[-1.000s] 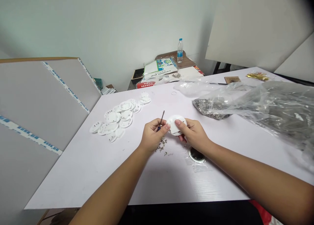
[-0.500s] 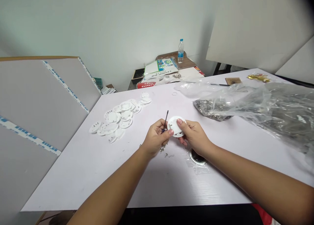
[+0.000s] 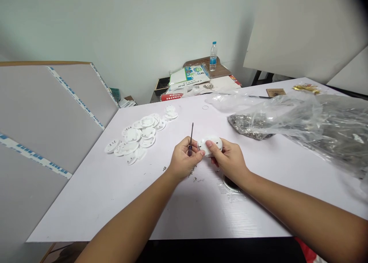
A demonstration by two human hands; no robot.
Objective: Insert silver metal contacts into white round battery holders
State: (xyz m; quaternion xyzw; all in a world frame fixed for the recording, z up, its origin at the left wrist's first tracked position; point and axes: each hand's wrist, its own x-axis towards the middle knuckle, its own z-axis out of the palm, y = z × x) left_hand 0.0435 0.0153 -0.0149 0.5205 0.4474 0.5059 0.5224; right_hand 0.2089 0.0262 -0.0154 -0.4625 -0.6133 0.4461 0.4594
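My left hand (image 3: 184,161) is closed around a small screwdriver (image 3: 191,136) whose thin shaft points up and away. My right hand (image 3: 228,159) grips a round white plastic disc (image 3: 211,144) by its rim, thumb on its top face; the left thumb touches the disc's left edge. Both hands hover just above the white table (image 3: 115,194). A few small metal screws (image 3: 194,175) lie on the table under my left hand. A small clear bag with a dark ring (image 3: 231,186) lies under my right wrist.
A pile of white discs (image 3: 138,138) lies to the left. A clear plastic bag of metal parts (image 3: 287,119) spreads over the right side. Grey boards (image 3: 43,117) lean at the left. A water bottle (image 3: 213,56) and papers (image 3: 188,77) sit on a stand behind.
The screwdriver shaft has swung more upright in my left hand. The disc has tilted flatter and moved slightly right in my right hand. The view has shifted a little.
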